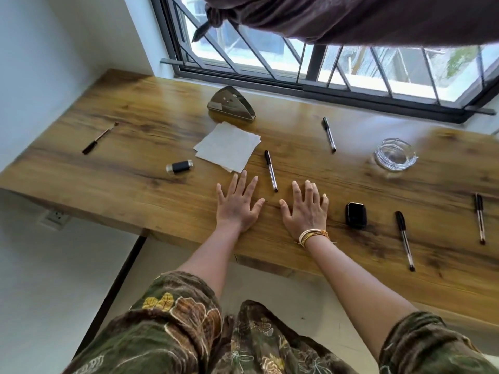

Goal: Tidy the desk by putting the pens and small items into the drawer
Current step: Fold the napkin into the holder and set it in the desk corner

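Note:
My left hand (pixel 239 203) and my right hand (pixel 306 210) lie flat on the wooden desk (pixel 121 163), fingers spread, holding nothing. A black-capped pen (pixel 270 170) lies between them, just beyond the fingertips. Another pen (pixel 329 134) lies farther back, and two more pens (pixel 404 240) (pixel 480 217) lie at the right. A small black case (pixel 356 215) sits just right of my right hand. A black and silver lighter (pixel 179 166) lies to the left, and a thin brown stick-like tool (pixel 100 138) at the far left. The drawer front (pixel 263 263) shows under the desk edge, closed.
White paper napkins (pixel 228 149) lie beyond my left hand, with a metal napkin holder (pixel 231 104) behind them. A glass ashtray (pixel 394 158) stands at the right rear. A barred window (pixel 297 63) runs along the desk's far edge. A wall socket (pixel 55 217) is below left.

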`<action>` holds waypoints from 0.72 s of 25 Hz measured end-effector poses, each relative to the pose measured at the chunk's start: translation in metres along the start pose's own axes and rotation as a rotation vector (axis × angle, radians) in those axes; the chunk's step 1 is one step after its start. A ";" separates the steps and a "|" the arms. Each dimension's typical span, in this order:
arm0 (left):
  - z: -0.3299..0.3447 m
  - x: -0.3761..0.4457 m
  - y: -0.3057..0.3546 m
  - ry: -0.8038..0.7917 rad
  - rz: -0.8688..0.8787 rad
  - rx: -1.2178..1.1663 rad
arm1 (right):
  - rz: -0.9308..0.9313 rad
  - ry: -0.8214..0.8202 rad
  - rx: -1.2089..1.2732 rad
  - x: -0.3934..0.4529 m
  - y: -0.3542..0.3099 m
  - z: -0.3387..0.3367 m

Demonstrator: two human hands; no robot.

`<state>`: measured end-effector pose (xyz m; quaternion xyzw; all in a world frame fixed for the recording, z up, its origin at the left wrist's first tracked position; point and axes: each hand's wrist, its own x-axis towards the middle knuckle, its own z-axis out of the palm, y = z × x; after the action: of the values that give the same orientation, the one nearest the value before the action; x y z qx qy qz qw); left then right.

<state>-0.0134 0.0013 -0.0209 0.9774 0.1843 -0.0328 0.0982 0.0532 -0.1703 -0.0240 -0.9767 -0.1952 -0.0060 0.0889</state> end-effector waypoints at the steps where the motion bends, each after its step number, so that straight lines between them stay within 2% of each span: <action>1: 0.000 0.000 0.000 -0.003 -0.001 0.008 | -0.006 -0.008 -0.003 0.000 0.000 0.000; 5: -0.006 0.001 -0.001 0.018 0.025 -0.044 | 0.008 0.007 0.048 0.004 -0.003 -0.002; 10: -0.023 0.017 -0.031 0.217 0.003 -0.109 | -0.008 0.099 0.176 0.043 -0.037 -0.016; 14: -0.047 0.059 -0.067 0.299 -0.075 -0.118 | -0.066 0.086 0.299 0.087 -0.087 -0.026; 16: -0.055 0.088 -0.088 0.294 -0.125 -0.111 | -0.009 0.040 0.411 0.109 -0.114 -0.023; 18: -0.062 0.119 -0.106 0.288 -0.134 -0.157 | 0.125 -0.009 0.473 0.130 -0.136 -0.019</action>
<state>0.0601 0.1526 0.0083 0.9468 0.2633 0.1155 0.1444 0.1219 -0.0013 0.0244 -0.9389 -0.1310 0.0498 0.3145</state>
